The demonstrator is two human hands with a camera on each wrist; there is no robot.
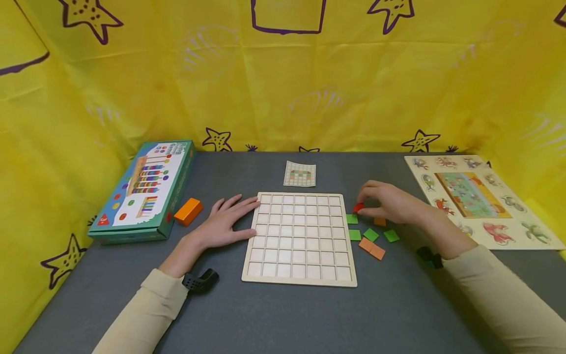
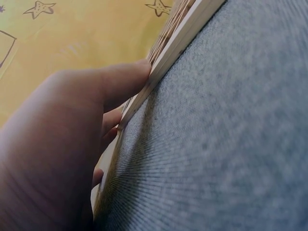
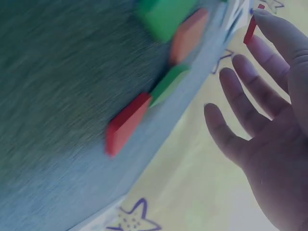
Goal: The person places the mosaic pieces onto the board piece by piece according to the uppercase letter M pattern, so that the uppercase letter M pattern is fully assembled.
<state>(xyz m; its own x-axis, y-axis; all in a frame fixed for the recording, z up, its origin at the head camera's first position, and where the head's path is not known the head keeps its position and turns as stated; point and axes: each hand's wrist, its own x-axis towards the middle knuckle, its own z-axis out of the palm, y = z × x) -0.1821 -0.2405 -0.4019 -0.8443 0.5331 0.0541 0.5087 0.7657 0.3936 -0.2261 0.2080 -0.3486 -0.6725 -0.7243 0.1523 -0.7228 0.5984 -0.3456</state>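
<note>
A wooden grid board point(image 1: 298, 236) lies on the table, its squares showing pale wood. My left hand point(image 1: 225, 223) rests at the board's left edge with fingers spread; in the left wrist view, the thumb of that hand point(image 2: 72, 130) touches the board's side point(image 2: 168, 53). Beyond the board's right edge, my right hand point(image 1: 384, 201) pinches a red tile point(image 3: 253, 26) between thumb and index finger, the other fingers of the hand point(image 3: 274, 106) extended. Below it in the right wrist view lie another red tile point(image 3: 127, 122), green tiles point(image 3: 168, 85) and an orange tile point(image 3: 189, 36).
Green tiles point(image 1: 370, 235) and orange tiles point(image 1: 372, 248) lie right of the board. A pattern card point(image 1: 299, 174) is behind it. At left are an orange block point(image 1: 188, 212) and a game box point(image 1: 141, 189); at right, a picture puzzle board point(image 1: 479, 196). Yellow cloth point(image 1: 283, 93) hangs behind.
</note>
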